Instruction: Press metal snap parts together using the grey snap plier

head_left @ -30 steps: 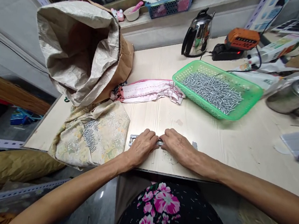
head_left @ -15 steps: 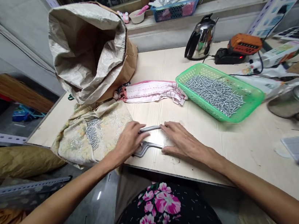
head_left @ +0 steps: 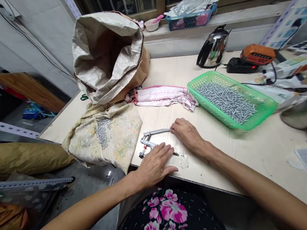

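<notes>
Silver snap-fastener pliers (head_left: 157, 131) with a spring and a small red part at the jaw lie on the table near its front edge, jaw to the left. My right hand (head_left: 189, 135) has its curled fingers at the end of the upper handle; its thumb is hidden. My left hand (head_left: 154, 165) lies over the lower handle, covering part of it, with fingers stretched out and thumb apart. Left of the pliers, many small metal pins (head_left: 102, 134) lie in a loose pile on a floral cloth (head_left: 125, 126).
A green plastic basket (head_left: 192, 87) of similar metal pins stands at right. Behind the cloth sits a large open paper sack (head_left: 143, 66), beside a pink-white cloth (head_left: 164, 97). A kettle (head_left: 214, 49) and an orange battery on a charger (head_left: 257, 55) stand farther back.
My left hand has moved right and down from the jaw to the lower handle, uncovering the jaw. My right hand stays at the upper handle's end. The view has shifted slightly.
</notes>
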The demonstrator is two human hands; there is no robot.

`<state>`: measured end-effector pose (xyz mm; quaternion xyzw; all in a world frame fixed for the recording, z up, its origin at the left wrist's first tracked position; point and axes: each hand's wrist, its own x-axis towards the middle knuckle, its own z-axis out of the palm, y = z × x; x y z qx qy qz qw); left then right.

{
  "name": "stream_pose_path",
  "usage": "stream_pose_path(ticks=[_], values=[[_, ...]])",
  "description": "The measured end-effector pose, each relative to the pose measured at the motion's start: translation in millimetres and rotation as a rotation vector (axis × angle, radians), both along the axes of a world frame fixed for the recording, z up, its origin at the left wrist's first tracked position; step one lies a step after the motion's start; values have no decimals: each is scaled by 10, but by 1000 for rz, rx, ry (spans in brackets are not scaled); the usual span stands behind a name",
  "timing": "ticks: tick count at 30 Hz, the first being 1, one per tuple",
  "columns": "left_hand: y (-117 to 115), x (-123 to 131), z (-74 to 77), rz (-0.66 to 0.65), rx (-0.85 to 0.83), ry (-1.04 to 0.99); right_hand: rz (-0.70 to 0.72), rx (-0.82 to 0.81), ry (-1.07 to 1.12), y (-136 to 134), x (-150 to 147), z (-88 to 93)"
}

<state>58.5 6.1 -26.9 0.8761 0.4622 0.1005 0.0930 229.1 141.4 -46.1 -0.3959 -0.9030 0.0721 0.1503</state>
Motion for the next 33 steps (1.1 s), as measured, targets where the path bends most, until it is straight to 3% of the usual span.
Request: stream_pose_path(ticks=[3,6,8,11,14,17,20,23,25,27,31,33], values=[[-8,43,-94,8,-36,-63,39,-2,-7,223,-44,32],[-39,-30,-74,31,-20,-102,15,-1,-1,198,-43,101],[-47,-136,-16,161,31,-75,19,-12,62,42,-2,125],[15,-342,93,490,63,138,133,-73,157,-279,86,92],[187,-510,188,627,-142,312,213,-166,138,-544,121,6],[396,-567,261,642,-447,350,159,-219,71,-661,74,-59],[544,-549,329,594,-538,438,134,-230,18,-652,16,-73],[652,-478,466,523,-434,520,132,-217,11,-617,-4,-61],[754,-354,645,495,-327,487,126,-217,31,-616,2,-52],[901,-142,888,455,-186,328,121,-223,48,-629,18,-52],[1200,340,1403,279,221,-175,119,-226,74,-634,44,-103],[1274,417,1573,215,350,-281,130,-216,83,-617,38,-141]])
